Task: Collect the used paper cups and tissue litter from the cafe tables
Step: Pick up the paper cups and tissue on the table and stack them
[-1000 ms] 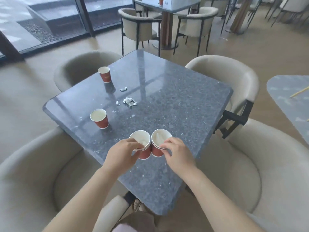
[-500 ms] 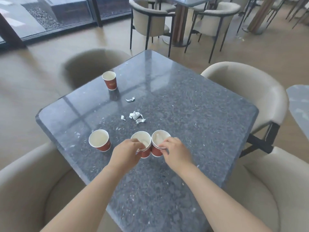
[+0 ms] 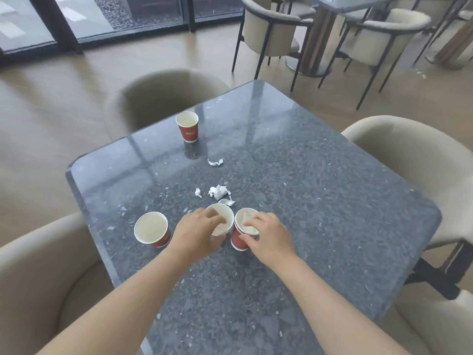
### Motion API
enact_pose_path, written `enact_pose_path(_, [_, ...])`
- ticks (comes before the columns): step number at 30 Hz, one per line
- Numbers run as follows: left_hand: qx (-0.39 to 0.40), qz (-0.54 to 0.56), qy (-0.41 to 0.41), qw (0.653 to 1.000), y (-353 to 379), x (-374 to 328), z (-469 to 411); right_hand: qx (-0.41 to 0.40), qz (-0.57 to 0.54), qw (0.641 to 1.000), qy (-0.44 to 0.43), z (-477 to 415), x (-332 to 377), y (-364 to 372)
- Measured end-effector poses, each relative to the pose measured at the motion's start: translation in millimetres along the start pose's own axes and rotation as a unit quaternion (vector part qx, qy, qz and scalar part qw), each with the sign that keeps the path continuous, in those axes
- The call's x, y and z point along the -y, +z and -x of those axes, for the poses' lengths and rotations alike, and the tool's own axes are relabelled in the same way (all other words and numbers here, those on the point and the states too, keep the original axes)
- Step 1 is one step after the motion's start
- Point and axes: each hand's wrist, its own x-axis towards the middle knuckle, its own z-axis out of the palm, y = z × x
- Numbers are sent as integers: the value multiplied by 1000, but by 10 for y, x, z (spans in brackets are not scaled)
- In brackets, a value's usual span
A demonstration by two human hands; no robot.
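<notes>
A dark speckled stone bench (image 3: pixel 320 201) with a glossy top (it mirrors the window frames) stands on a tan wood-look floor (image 3: pixel 51 111), ringed by rounded beige armchairs (image 3: pixel 414 155). Beyond it, windows (image 3: pixel 115 16) with dark frames reach down to the floor and let in daylight. A second table (image 3: pixel 316 42) there has beige chairs (image 3: pixel 271 32) on thin black legs.

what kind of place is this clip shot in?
Probably a cafe seating area: matching armchairs around a stone-topped table, a second table with chairs behind, used paper cups and crumpled tissue left on top, and a glass wall at the back.
</notes>
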Motion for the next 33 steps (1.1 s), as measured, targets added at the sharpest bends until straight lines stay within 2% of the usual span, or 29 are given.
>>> enact_pose_path(4, [-65,52,-16,996,-140,95,-170,-34,-39,998,-33,-303,4,-125])
enact_pose_path(9, [-109,95,-74,987,-298,365,-581,-14,-45,997,-62,-853,11,-164])
enact_pose_path(11, [-78,84,-92,989,-301,502,-744,7,-43,997,-64,-1059,-3,-94])
enact_pose_path(14, [7,39,-114,993,-235,694,-983,64,-22,996,-59,-1357,-50,88])
enact_pose_path(20, [150,-20,-99,984,46,990,-1311,215,36,974,-63,-1814,-177,538])
enact_pose_path(22, [176,-4,-86,981,137,1066,-1392,243,46,966,-78,-1891,-208,679])
enact_pose_path(24, [180,19,-80,980,199,1135,-1472,236,50,965,-98,-1944,-235,789])
enact_pose_path(27, [156,28,-72,985,195,1210,-1598,189,17,978,-91,-2083,-289,829])
enact_pose_path(31, [34,88,-78,993,82,1301,-1813,109,-3,992,-61,-2394,-354,759])
enact_pose_path(33, [0,106,-73,992,66,1296,-1942,102,6,993,-63,-2507,-351,758])
